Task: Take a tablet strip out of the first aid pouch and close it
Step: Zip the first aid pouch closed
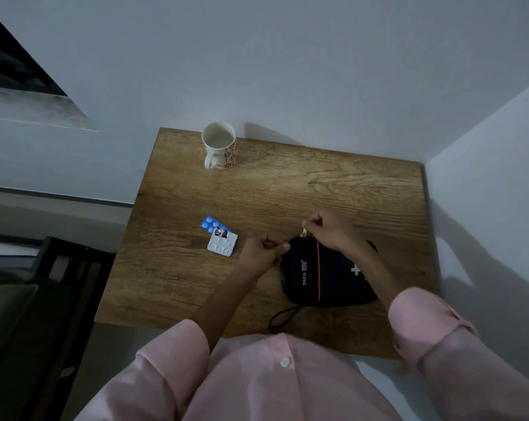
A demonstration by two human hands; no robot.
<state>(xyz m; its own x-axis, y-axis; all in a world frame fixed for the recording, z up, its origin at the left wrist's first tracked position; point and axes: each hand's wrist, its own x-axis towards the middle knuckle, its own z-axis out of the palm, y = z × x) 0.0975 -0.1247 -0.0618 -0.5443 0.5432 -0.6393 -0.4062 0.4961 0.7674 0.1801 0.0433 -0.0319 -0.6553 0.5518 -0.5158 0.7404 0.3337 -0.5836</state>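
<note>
The black first aid pouch (324, 275) with an orange stripe and a white cross lies on the wooden table (196, 287) in front of me. My left hand (261, 252) pinches the pouch's top left corner. My right hand (330, 227) grips the metal zipper pull (303, 233) at the pouch's far edge. To the left lie two tablet strips: a white one (222, 244) partly overlapping a blue one (211, 223), both apart from my hands. The pouch's wrist loop (283, 317) trails toward the near table edge.
A white mug with red flowers (220, 145) stands at the table's far left corner. Walls close in behind and to the right of the table. A dark chair (59, 268) sits off the table's left side.
</note>
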